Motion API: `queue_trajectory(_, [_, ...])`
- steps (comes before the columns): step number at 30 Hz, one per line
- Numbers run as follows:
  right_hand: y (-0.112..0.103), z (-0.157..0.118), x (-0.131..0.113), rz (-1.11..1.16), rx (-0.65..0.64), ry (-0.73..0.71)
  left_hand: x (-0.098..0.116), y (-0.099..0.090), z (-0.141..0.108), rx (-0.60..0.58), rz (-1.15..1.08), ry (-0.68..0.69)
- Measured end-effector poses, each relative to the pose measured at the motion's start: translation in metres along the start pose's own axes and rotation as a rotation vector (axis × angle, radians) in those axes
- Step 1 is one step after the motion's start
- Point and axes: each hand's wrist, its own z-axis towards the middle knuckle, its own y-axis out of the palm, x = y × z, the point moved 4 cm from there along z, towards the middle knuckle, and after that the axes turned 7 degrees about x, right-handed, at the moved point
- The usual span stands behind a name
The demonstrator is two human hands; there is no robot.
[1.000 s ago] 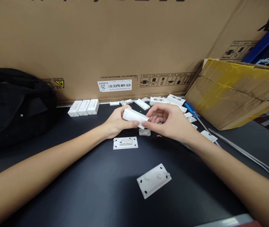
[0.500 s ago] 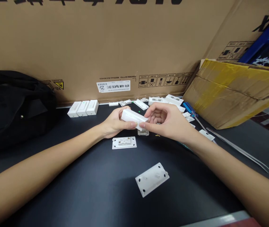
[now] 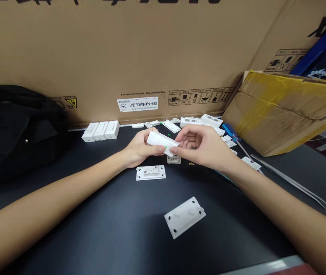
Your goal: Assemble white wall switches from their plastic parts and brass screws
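My left hand [image 3: 140, 148] and right hand [image 3: 201, 147] are pinching a white plastic cover [image 3: 163, 142] between thumbs and fingers, holding it tilted above the black workbench [image 3: 94, 214]. A white faceplate [image 3: 150, 172] is lying just below my left hand, a second plate [image 3: 184, 217] is lying nearer me, and a blue-handled screwdriver [image 3: 230, 132] is resting beyond my right hand, near long tweezers [image 3: 291, 182].

Head-worn view, facing forward and down
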Motion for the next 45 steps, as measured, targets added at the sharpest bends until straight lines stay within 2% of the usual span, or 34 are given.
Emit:
queue_trajectory(8, [0.0016, -0.0003, 0.0004, -0.039, 0.000, -0.037, -0.0016, -0.0029, 0.0025, 0.014, 0.082, 0.073])
queue_trajectory(25, [0.0056, -0.0057, 0.0018, -0.153, 0.016, -0.094, -0.0002, 0.0003, 0.0013, 0.103, 0.066, 0.003])
queue_trajectory(35, [0.0039, -0.0051, 0.0016, -0.140, 0.009, -0.095, 0.0002, -0.0022, 0.0029, 0.041, 0.071, 0.074])
queue_trajectory(45, [0.0034, -0.0059, 0.0013, -0.168, 0.016, -0.106, -0.0011, -0.0013, 0.0030, 0.018, 0.062, 0.067])
